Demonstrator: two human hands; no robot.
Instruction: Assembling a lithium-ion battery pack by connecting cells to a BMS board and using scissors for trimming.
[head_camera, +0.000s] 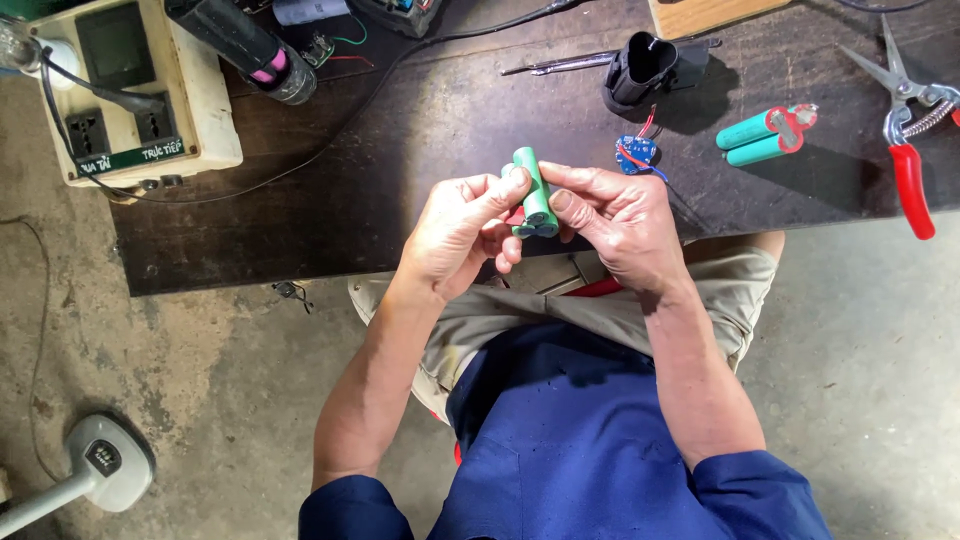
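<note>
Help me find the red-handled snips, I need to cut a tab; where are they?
In the head view, the red-handled snips lie at the far right edge of the dark workbench, just right of the loose pair of teal battery cells.

Both forearms rise from about 6 o'clock and lean toward each other, meeting a little above the middle of the view. The left hand (460, 230) comes in from 7 o'clock, wrist bent, back of the hand up, its thumb stretched toward 2 o'clock and the fingers curled under. The right hand (615, 225) comes in from 5 o'clock, back of the hand up, thumb and forefinger pinched toward 10 o'clock. Fingertips of both hands nearly meet. Blue sleeves are pushed up past the elbows.
</note>
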